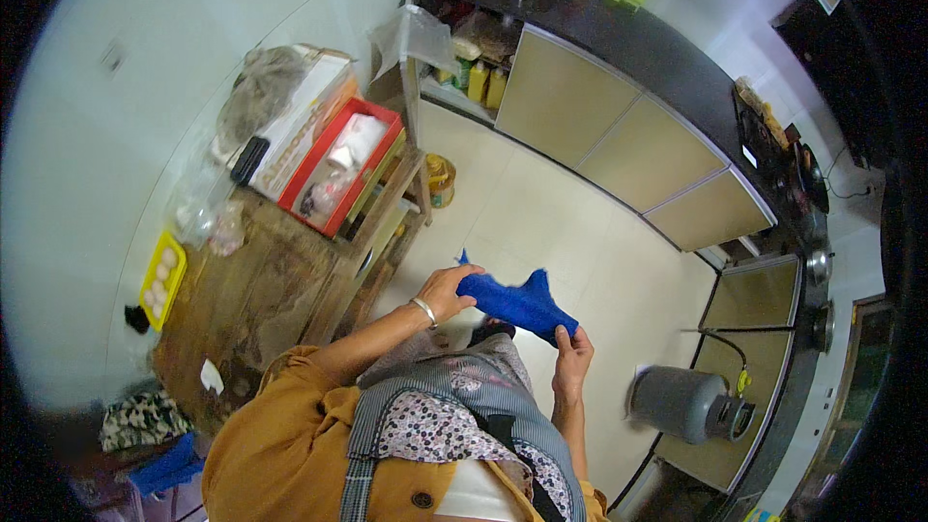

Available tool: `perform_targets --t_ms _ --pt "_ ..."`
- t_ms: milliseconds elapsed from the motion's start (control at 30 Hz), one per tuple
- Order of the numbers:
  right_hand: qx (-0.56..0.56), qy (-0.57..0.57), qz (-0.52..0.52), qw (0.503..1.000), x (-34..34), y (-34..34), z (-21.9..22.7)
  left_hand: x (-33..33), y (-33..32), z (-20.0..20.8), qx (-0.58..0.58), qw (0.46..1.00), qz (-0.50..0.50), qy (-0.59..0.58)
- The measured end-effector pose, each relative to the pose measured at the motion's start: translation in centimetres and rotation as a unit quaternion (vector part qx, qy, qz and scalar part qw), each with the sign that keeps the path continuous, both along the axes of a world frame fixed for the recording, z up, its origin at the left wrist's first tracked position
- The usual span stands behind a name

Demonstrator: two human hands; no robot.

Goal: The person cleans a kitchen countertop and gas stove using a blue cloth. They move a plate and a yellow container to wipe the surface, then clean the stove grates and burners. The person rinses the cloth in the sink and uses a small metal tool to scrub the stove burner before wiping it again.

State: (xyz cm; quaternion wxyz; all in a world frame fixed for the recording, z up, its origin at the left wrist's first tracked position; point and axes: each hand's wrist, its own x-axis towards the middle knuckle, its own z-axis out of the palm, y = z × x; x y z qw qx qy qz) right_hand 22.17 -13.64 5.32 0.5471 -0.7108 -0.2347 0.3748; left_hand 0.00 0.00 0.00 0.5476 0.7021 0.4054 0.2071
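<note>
A blue cloth [517, 300] stretches between my two hands in front of my waist, above the floor. My left hand [447, 295], with a silver bangle at its wrist, grips the cloth's left end between thumb and fingers. At the lower right end, my right hand [572, 353] pinches a corner of it. One point of the fabric sticks up near the right end, and a small tip rises beside the left hand. Below the cloth part of my dark shoe shows.
To the left stands a wooden table [261, 295] with a red box [333, 222], plastic bags and a yellow tray of eggs [162, 280]. A grey gas cylinder [677, 404] stands at right. Cabinets under a black counter [628, 48] curve along the far side. A yellowish tub [441, 182] sits on the floor.
</note>
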Motion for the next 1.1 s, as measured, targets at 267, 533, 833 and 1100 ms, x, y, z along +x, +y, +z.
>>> perform_targets --t_ms 267,533,833,1100 --pt "-0.014 -0.062 0.098 0.993 3.7 7.4 0.4 0.8 4.7 -1.7 0.121 0.987 -0.038 0.094" --pt "-0.043 -0.169 0.245 0.954 6.8 14.7 1.0 -0.3 7.2 -1.7 0.179 0.976 0.091 0.081" --pt "0.025 -0.158 0.208 0.965 6.3 23.9 4.3 0.5 13.0 3.1 0.187 0.966 0.167 0.064" --pt "0.211 -0.152 0.162 0.952 4.3 28.6 9.6 2.0 16.5 7.6 0.265 0.923 0.232 -0.156"
